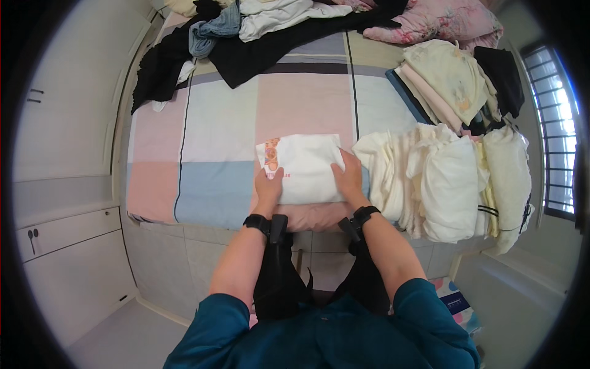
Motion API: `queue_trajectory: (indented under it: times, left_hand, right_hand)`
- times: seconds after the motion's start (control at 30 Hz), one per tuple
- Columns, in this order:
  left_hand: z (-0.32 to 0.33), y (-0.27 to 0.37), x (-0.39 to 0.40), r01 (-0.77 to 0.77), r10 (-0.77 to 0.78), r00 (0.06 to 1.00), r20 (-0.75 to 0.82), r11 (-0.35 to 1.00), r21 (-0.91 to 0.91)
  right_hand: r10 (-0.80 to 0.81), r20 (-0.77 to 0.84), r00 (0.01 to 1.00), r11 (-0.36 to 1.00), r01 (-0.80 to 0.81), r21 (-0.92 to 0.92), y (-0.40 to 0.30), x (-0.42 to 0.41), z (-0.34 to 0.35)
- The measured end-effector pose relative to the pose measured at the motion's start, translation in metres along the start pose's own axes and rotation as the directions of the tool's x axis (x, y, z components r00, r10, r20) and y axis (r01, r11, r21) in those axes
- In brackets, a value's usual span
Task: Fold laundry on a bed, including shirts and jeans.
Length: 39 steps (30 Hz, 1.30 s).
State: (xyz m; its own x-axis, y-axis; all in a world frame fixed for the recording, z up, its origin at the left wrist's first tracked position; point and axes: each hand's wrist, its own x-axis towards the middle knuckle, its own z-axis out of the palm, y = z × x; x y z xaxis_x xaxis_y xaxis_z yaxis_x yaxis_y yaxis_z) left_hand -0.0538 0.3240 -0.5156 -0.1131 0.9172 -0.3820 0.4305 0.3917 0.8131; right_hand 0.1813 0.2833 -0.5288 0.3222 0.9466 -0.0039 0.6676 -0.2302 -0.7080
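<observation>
A folded white garment [309, 180] with an orange print and pink lettering lies in front of me near the bed's front edge. My left hand [268, 187] grips its left side, thumb on top and the fingers hidden beneath or behind. At the right side, my right hand [349, 175] holds it the same way, thumb lying over the cloth. Both wrists wear black straps. Under the garment is the checked bedsheet [221, 120] in pink, blue and white.
To the right stand folded white and cream clothes [449, 184]. Behind them is a stack topped by a cream garment [447, 78]. Black trousers [295, 41], rolled jeans [214, 32] and a pink floral cloth [442, 23] lie at the far side. White cabinets [69, 138] line the left.
</observation>
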Motion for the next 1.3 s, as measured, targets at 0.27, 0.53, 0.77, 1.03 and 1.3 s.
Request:
queue_trajectory:
  times: [0.27, 0.53, 0.77, 1.03, 1.3]
  left_hand:
    - [0.002, -0.03, -0.009, 0.213, -0.218, 0.945, -0.244, 0.976, -0.048]
    - [-0.078, 0.042, -0.05, 0.774, -0.447, 0.565, 0.693, 0.578, -0.258]
    - [-0.085, 0.05, -0.092, 0.546, -0.31, 0.588, 0.747, 0.834, -0.083]
    - [-0.016, 0.234, -0.142, -0.03, 0.166, 0.575, 0.801, 0.983, -0.182]
    - [0.091, 0.325, -0.163, 0.128, 0.415, 0.569, 0.71, 0.808, -0.575]
  right_hand:
    - [0.322, 0.21, 0.923, 0.854, -0.379, 0.356, 0.021, -0.006, 0.009]
    - [0.304, 0.654, 0.693, 0.146, -0.712, 0.686, -0.029, -0.089, -0.051]
    - [0.438, 0.633, 0.638, 0.114, -0.738, 0.665, -0.05, -0.181, -0.115]
    - [0.354, -0.073, 0.932, 0.489, -0.118, 0.864, -0.057, -0.193, -0.256]
    - [0.42, -0.486, 0.767, 0.62, 0.148, 0.77, -0.001, -0.159, -0.327]
